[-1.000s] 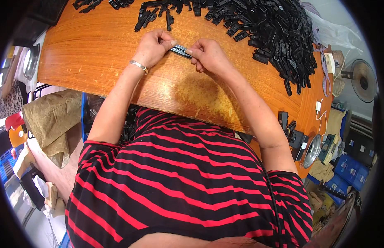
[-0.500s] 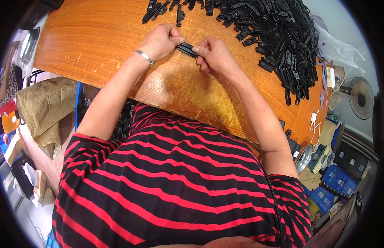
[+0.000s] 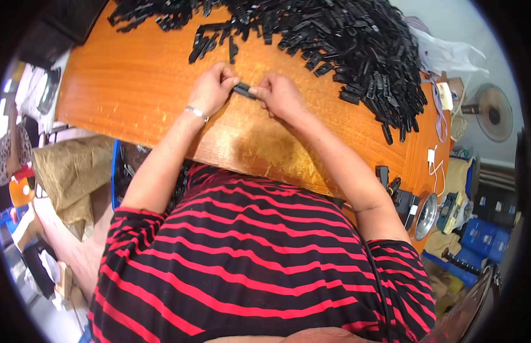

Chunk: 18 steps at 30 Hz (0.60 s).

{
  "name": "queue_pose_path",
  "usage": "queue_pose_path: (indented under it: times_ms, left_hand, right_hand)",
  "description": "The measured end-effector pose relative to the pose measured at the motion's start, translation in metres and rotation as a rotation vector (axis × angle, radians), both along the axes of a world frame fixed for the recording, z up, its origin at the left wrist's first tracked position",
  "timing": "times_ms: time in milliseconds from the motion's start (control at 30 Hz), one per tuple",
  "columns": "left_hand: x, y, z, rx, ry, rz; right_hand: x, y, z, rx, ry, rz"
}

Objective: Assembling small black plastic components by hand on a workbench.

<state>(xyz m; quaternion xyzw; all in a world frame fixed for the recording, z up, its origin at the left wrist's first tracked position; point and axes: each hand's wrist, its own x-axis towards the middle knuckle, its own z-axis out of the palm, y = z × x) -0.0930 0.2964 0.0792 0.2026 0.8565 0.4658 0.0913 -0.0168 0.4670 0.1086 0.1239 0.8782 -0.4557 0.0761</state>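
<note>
Between my hands, over the wooden table (image 3: 134,91), is a short, narrow black plastic piece (image 3: 244,90) that looks like a clip. My left hand (image 3: 210,90), with a metal bracelet at the wrist, pinches its left end between thumb and fingers. At the other end my right hand (image 3: 279,97) grips it, thumb on top and fingers curled beneath. The fingertips cover both ends. Just beyond my left hand, a few similar loose pieces (image 3: 202,47) lie on the tabletop.
A big heap of black plastic pieces (image 3: 357,46) spreads over the table's far and right side. A fan (image 3: 494,113) stands past the right edge, near a white cable (image 3: 432,157). Brown wrapping (image 3: 71,166) and a blue-rimmed container (image 3: 115,171) sit at the left.
The view has tilted, showing more of the heap. Both hands keep hold of the piece, which now shows a flatter face than its earlier ridged side.
</note>
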Motion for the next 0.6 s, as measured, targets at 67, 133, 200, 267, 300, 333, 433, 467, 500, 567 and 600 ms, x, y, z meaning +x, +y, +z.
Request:
queue_pose_path:
  times_ms: [67, 133, 200, 267, 300, 333, 433, 467, 500, 567, 600]
  left_hand:
    - [0.007, -0.007, -0.002, 0.029, 0.036, 0.020]
    - [0.016, -0.021, -0.004, 0.158, -0.058, 0.048]
    - [0.023, -0.045, -0.008, 0.237, -0.176, 0.039]
    - [0.042, -0.071, 0.005, 0.414, -0.421, 0.135]
    - [0.049, -0.089, 0.015, 0.525, -0.484, 0.138]
    - [0.051, -0.112, 0.015, 0.450, -0.368, 0.204]
    - [0.061, -0.192, 0.025, 0.242, -0.184, 0.340]
    - [0.067, -0.214, 0.030, 0.219, -0.185, 0.384]
    - [0.071, -0.239, 0.026, 0.111, -0.123, 0.394]
    - [0.075, -0.284, 0.006, 0.019, -0.137, 0.389]
    - [0.078, -0.294, -0.001, -0.054, -0.095, 0.424]
  right_hand:
    - [0.007, 0.000, -0.011, 0.086, 0.106, -0.007]
    - [0.020, -0.003, -0.012, 0.247, 0.387, 0.062]
    - [0.028, 0.001, -0.023, 0.115, 0.425, 0.008]
    - [0.032, 0.007, -0.034, -0.204, 0.457, -0.071]
    - [0.033, 0.007, -0.033, -0.202, 0.469, -0.080]
    - [0.034, 0.006, -0.032, -0.251, 0.469, -0.104]
    - [0.034, 0.007, -0.031, -0.199, 0.480, -0.123]
    - [0.032, 0.008, -0.032, -0.103, 0.479, -0.110]
    - [0.031, 0.007, -0.031, -0.102, 0.486, -0.111]
    - [0.030, 0.005, -0.030, -0.076, 0.486, -0.097]
    - [0.030, 0.005, -0.031, -0.072, 0.489, -0.096]
